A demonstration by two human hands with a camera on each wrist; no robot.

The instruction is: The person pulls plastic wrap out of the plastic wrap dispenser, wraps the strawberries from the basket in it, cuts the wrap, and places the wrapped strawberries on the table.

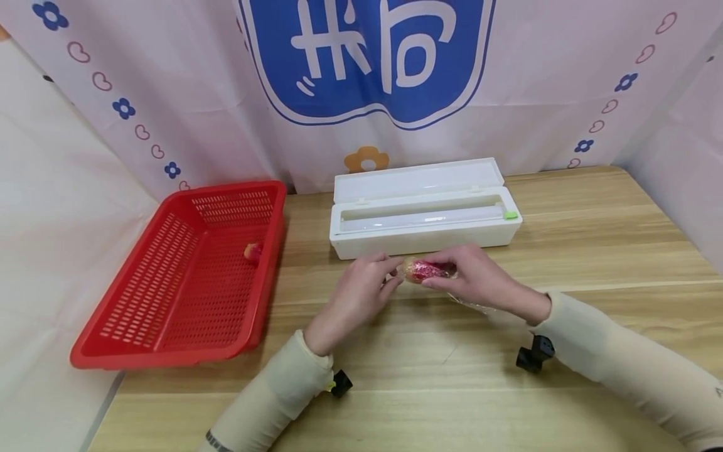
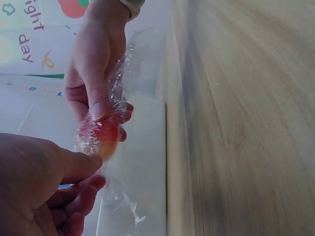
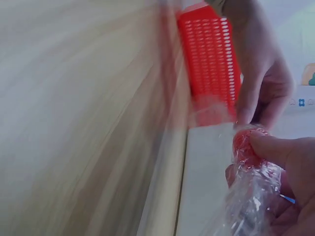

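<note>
A small red-and-yellow fruit, wrapped in clear cling film, is held above the table in front of the white box. My right hand grips it between thumb and fingers. Loose film trails from the right hand's side. My left hand is at the fruit's yellowish end, with thumb and fingers pinching the film there, as the left wrist view shows. More film hangs below the left fingertips in that view. Part of the fruit is hidden behind the right fingers.
A white cling film box stands at the back with its lid up and a roll inside. To the left, a red plastic basket holds another red-and-yellow fruit. A printed curtain hangs behind the wooden table.
</note>
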